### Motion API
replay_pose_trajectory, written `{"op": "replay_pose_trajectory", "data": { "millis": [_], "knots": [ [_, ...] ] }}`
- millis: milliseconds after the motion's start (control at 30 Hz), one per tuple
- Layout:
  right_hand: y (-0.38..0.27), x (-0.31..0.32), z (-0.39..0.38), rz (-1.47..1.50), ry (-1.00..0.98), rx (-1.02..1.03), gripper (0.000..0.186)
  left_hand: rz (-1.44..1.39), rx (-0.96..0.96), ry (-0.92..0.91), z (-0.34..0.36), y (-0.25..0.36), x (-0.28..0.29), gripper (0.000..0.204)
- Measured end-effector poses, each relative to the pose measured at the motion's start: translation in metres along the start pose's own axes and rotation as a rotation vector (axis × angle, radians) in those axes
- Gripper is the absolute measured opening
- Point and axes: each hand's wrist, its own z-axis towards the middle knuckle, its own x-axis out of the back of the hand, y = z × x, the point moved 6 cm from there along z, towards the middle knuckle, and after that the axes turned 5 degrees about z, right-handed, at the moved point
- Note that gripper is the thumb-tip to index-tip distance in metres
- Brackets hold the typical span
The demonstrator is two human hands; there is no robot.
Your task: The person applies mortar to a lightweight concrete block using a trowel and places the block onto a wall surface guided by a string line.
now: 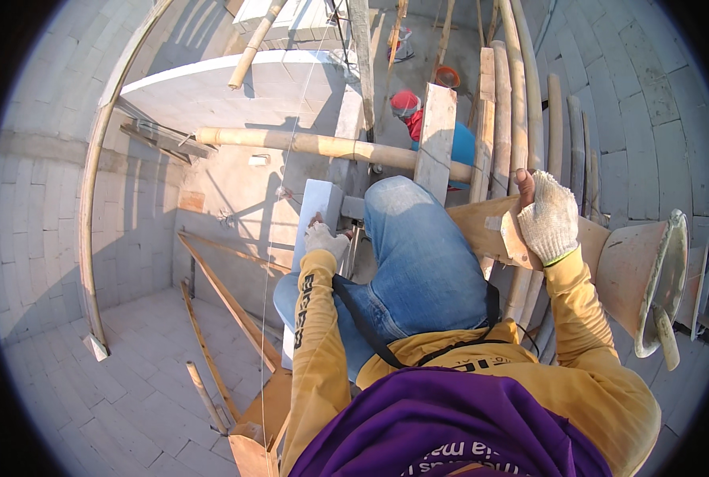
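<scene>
My left hand (325, 240), in a white knit glove with bare fingertips, rests on the top of a narrow white block wall (316, 203). Its fingers are apart, and I see nothing held in it. My right hand (548, 218), gloved the same way, is closed with the thumb pointing up. It is over a wooden plank (475, 225), against a thin tan flat piece (517, 240); what its fingers grip is hidden. Between my hands, my bent knee in blue jeans (410, 230) covers part of the wall.
Bamboo poles (519, 103) and boards form a platform on the right. A mortar-stained bucket (637, 278) stands beside my right arm, a handle at its rim. A bamboo pole (323, 145) crosses ahead. Below, a person in a red head covering (406, 103) is near an orange bucket (447, 76).
</scene>
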Motion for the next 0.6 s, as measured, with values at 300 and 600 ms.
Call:
{"op": "replay_pose_trajectory", "data": {
  "millis": [300,600],
  "knots": [
    [-0.008,0.0,0.0,-0.031,-0.027,-0.01,0.039,-0.153,-0.004,0.14,-0.005,-0.022,-0.002,0.096],
    [-0.027,-0.006,0.06,0.143,-0.033,0.062,0.049,-0.301,-0.023,0.25,-0.112,-0.008,0.049,0.073]
  ]
}}
